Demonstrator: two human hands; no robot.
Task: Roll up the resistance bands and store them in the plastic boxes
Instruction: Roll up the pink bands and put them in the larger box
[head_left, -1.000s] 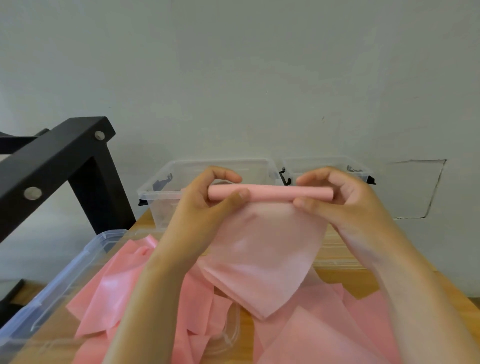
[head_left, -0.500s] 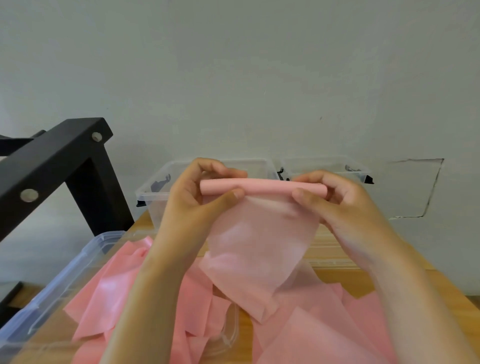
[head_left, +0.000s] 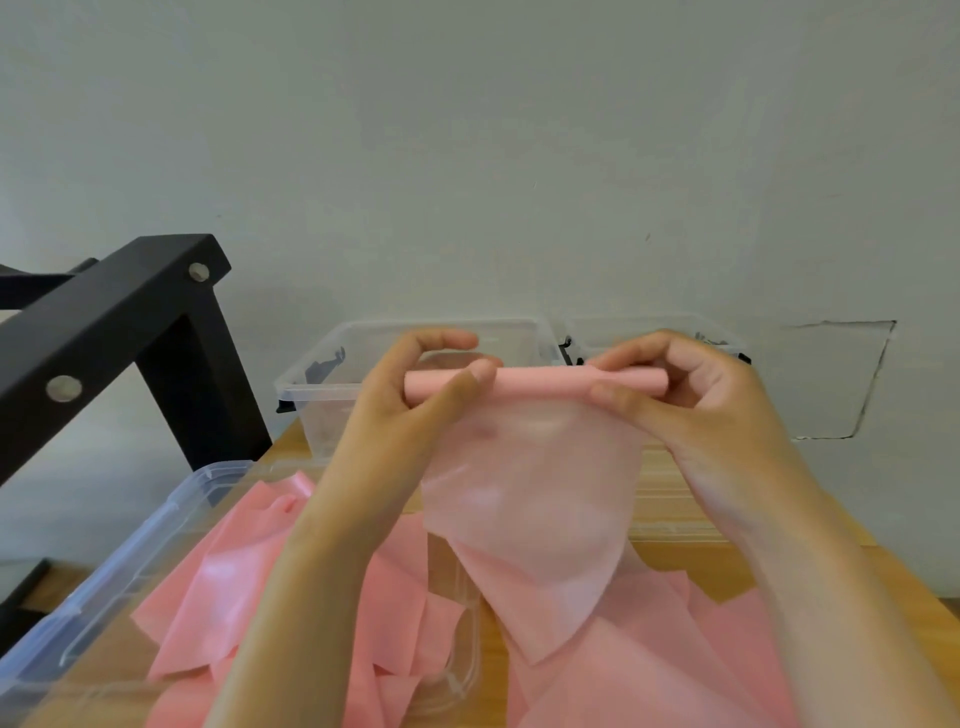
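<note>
Left grip (head_left: 410, 410), right grip (head_left: 711, 400): half-rolled band (head_left: 537, 380).

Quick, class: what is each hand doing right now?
Left hand: pinches the pink band's roll at its left end.
Right hand: pinches the same roll at its right end.

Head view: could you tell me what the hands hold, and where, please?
A pink resistance band, by its rolled top edge: left hand pinches the left end, right hand the right end.
</note>
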